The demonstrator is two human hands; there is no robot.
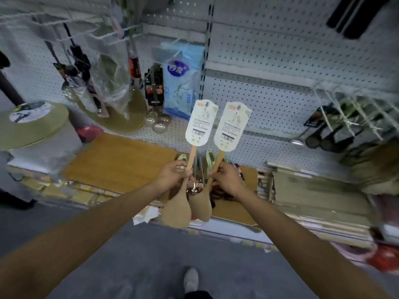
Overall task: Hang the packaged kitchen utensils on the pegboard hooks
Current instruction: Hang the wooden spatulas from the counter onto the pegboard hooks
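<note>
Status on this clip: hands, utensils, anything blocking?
Left hand grips one wooden spatula, right hand grips the other spatula. Label cards up, neither hung yet. Pegboard ahead bare, nothing blocking.

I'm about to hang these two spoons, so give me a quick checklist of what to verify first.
1. Left hand grip on left spoon: ok, fingers curled round the handle.
2. Right hand grip on right spoon: ok.
3. Cards up, toward the pegboard: ok.
4. Hang holes in the cards: cannot tell, too blurred.
5. Free hook: cannot tell; the hooks at right hold items, others blur.
6. Spoons apart: ok at the cards; bowls overlap.
</note>
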